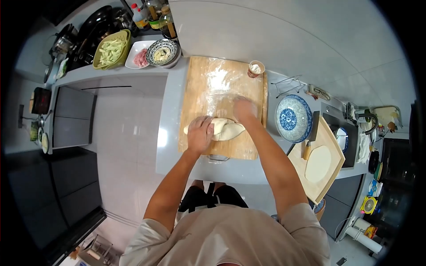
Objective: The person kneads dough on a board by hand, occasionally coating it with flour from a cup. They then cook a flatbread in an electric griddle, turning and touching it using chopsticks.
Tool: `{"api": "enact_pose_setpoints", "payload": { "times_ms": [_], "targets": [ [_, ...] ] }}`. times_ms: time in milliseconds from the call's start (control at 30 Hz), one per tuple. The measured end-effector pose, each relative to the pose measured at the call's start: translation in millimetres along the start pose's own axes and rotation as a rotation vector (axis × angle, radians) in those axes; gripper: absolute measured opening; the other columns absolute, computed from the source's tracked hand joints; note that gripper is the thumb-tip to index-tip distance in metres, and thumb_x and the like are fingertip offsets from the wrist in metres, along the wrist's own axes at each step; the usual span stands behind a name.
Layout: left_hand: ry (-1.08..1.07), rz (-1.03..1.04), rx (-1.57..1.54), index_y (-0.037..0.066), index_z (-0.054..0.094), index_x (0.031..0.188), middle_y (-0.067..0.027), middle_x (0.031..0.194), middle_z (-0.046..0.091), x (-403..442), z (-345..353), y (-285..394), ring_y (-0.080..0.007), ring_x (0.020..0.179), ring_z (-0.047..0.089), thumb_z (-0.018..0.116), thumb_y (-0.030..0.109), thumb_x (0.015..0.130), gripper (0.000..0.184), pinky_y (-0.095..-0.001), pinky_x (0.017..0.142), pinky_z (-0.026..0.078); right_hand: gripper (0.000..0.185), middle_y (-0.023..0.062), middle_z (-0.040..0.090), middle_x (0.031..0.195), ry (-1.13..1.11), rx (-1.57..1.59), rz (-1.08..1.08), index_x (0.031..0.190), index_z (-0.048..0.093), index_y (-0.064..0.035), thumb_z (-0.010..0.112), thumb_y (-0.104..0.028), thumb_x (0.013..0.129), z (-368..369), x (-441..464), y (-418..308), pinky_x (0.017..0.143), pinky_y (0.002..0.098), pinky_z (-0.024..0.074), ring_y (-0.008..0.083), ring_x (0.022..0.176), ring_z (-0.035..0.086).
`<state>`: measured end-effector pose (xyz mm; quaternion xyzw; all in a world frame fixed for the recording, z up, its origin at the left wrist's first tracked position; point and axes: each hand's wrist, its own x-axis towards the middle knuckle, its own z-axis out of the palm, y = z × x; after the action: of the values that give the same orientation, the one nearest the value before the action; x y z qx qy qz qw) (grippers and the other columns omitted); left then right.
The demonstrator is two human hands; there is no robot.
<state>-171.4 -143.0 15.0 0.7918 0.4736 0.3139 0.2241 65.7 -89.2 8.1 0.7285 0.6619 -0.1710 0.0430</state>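
Note:
A pale, elongated piece of dough (pixel 226 129) lies across the lower part of a wooden board (pixel 197 88), its surface folded. Over its left end my left hand (pixel 200 134) is curled, fingers close together and gripping it. Just above the dough's right end is my right hand (pixel 244 109), smeared by motion, so its fingers cannot be made out. White flour (pixel 218 80) is spread over the upper middle of the board. At the board's top right corner stands a small cup (pixel 256 69) with white powder inside.
To the right are a blue-and-white bowl (pixel 293 119) and a wooden tray (pixel 333 170) holding a flat dough sheet (pixel 317 163) and a cleaver (pixel 313 135). At upper left stand a basket of cut vegetables (pixel 112 49), a meat dish (pixel 140 57), a patterned bowl (pixel 163 52) and bottles (pixel 167 23).

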Motion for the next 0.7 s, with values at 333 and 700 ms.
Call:
{"api": "enact_pose_setpoints", "payload": {
  "times_ms": [333, 700],
  "targets": [
    [-0.062, -0.098, 0.177, 0.006, 0.073, 0.107, -0.0134, 0.114, 0.070, -9, 25, 18, -0.0363, 0.111, 0.061, 0.060, 0.023, 0.100, 0.023, -0.0503, 0.098, 0.044, 0.037, 0.0150, 0.067, 0.113, 0.330, 0.138, 0.037, 0.112, 0.069, -0.0095, 0.053, -0.041, 0.105, 45, -111, -67, 0.098, 0.0499, 0.0449, 0.0337, 0.111, 0.061],
    [-0.144, -0.110, 0.393, 0.010, 0.073, 0.103, -0.0119, 0.104, 0.064, 85, 52, -5, -0.0329, 0.104, 0.056, 0.055, 0.032, 0.103, 0.028, -0.0469, 0.094, 0.041, 0.038, 0.0174, 0.063, 0.123, 0.238, 0.113, 0.164, 0.115, 0.067, -0.0096, 0.047, -0.041, 0.109, 27, -19, -55, 0.105, 0.0509, 0.0393, 0.0359, 0.120, 0.054]
  ]
}}
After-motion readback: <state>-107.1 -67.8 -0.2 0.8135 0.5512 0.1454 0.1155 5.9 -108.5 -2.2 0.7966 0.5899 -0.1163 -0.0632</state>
